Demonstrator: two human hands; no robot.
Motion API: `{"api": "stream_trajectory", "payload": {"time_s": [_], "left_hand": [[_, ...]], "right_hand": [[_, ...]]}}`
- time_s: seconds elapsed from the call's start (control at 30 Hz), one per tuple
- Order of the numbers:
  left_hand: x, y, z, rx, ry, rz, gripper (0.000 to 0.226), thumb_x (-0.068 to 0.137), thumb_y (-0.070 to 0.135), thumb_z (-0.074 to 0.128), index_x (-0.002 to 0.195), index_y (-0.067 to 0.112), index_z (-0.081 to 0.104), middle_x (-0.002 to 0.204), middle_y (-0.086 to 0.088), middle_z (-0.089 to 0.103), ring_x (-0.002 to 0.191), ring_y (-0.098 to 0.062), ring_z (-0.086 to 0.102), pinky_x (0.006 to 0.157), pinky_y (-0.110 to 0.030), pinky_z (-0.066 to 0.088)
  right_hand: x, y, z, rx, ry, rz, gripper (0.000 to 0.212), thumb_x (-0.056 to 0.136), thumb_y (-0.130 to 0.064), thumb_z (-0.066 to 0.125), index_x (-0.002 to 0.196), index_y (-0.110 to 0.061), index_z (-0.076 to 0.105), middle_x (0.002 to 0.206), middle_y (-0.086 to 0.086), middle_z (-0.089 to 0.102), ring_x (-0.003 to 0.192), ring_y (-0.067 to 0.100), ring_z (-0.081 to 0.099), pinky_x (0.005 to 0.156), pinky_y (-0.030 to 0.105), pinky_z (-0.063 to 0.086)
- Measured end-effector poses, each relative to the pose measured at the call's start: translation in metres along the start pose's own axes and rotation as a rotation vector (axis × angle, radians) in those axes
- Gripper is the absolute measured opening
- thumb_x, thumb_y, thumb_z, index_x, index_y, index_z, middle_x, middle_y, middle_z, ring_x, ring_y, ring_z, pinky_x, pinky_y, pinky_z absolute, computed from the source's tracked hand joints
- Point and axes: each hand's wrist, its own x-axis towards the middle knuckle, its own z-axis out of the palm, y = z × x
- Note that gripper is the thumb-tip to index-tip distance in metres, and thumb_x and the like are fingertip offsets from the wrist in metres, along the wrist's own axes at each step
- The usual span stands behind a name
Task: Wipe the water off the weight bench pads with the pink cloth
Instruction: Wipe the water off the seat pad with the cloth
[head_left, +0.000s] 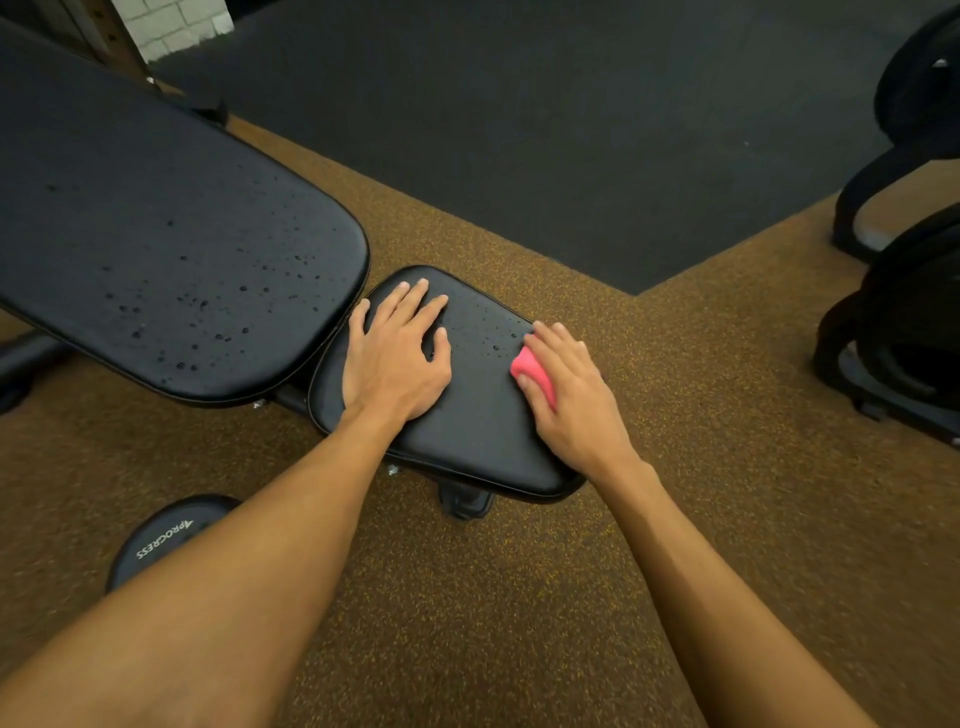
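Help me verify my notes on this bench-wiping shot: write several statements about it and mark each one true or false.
1. The right hand holds the pink cloth against the seat pad. True.
2. The left hand grips a second cloth. False: it rests flat on the seat pad with fingers spread and holds nothing.
3. The back pad carries water droplets. True.
4. The seat pad is completely dry. False: droplets show on it between the two hands.
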Motion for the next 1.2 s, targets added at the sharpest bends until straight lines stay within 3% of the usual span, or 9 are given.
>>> {"api": "stream_trajectory", "payload": {"time_s": [0.1, 0.33, 0.57, 0.77, 0.87, 1.03, 1.2], "left_hand": [[0.000, 0.000, 0.001, -0.003, 0.005, 0.005, 0.054, 0.105, 0.047, 0.034, 0.157, 0.036, 0.045, 0.170, 0.011, 0.032, 0.159, -0.008, 0.020, 0.129, -0.051, 0.012], [0.001, -0.001, 0.002, 0.003, 0.010, 0.004, 0.054, 0.105, 0.047, 0.033, 0.157, 0.035, 0.046, 0.170, 0.011, 0.033, 0.159, -0.009, 0.021, 0.129, -0.051, 0.013], [0.000, 0.000, 0.001, -0.005, 0.014, 0.004, 0.054, 0.105, 0.046, 0.034, 0.156, 0.035, 0.046, 0.169, 0.010, 0.033, 0.158, -0.008, 0.021, 0.129, -0.051, 0.014], [0.000, 0.000, 0.001, 0.002, 0.007, 0.007, 0.054, 0.105, 0.047, 0.033, 0.157, 0.035, 0.045, 0.170, 0.011, 0.032, 0.159, -0.008, 0.020, 0.129, -0.051, 0.013], [0.000, 0.000, 0.001, 0.005, 0.012, 0.005, 0.055, 0.105, 0.047, 0.034, 0.157, 0.035, 0.046, 0.170, 0.011, 0.032, 0.158, -0.008, 0.021, 0.129, -0.051, 0.014], [0.000, 0.000, 0.001, 0.002, 0.015, 0.004, 0.054, 0.105, 0.046, 0.034, 0.156, 0.035, 0.047, 0.169, 0.011, 0.033, 0.158, -0.008, 0.022, 0.128, -0.051, 0.014], [0.000, -0.001, 0.001, -0.005, 0.018, -0.001, 0.053, 0.105, 0.047, 0.034, 0.155, 0.036, 0.048, 0.169, 0.012, 0.034, 0.158, -0.008, 0.022, 0.129, -0.050, 0.013]], "right_hand": [[-0.022, 0.010, -0.009, -0.006, -0.047, -0.138, 0.053, 0.111, -0.042, 0.051, 0.159, -0.017, 0.048, 0.170, -0.004, 0.038, 0.163, 0.012, 0.019, 0.134, 0.043, 0.017], [0.011, 0.004, 0.000, -0.031, 0.072, 0.130, 0.055, 0.112, -0.041, 0.048, 0.159, -0.013, 0.046, 0.170, 0.002, 0.038, 0.162, 0.021, 0.022, 0.133, 0.043, 0.019], [-0.014, 0.010, -0.008, -0.037, -0.063, -0.147, 0.054, 0.112, -0.041, 0.049, 0.161, -0.018, 0.045, 0.171, -0.004, 0.037, 0.163, 0.012, 0.017, 0.134, 0.039, 0.013], [0.014, 0.007, -0.001, -0.051, 0.044, 0.114, 0.055, 0.112, -0.040, 0.046, 0.161, -0.014, 0.044, 0.172, 0.002, 0.035, 0.163, 0.019, 0.018, 0.134, 0.040, 0.011], [0.021, -0.005, 0.007, -0.034, -0.016, 0.015, 0.056, 0.112, -0.041, 0.045, 0.161, -0.013, 0.044, 0.172, 0.002, 0.035, 0.164, 0.020, 0.017, 0.134, 0.044, 0.012], [-0.013, 0.009, -0.008, -0.038, -0.102, -0.177, 0.057, 0.112, -0.046, 0.046, 0.162, -0.018, 0.043, 0.172, -0.005, 0.034, 0.164, 0.011, 0.013, 0.135, 0.037, 0.009], [0.009, 0.018, -0.006, -0.032, 0.026, 0.048, 0.055, 0.112, -0.041, 0.048, 0.160, -0.014, 0.046, 0.171, 0.001, 0.036, 0.164, 0.019, 0.018, 0.133, 0.045, 0.017]]}}
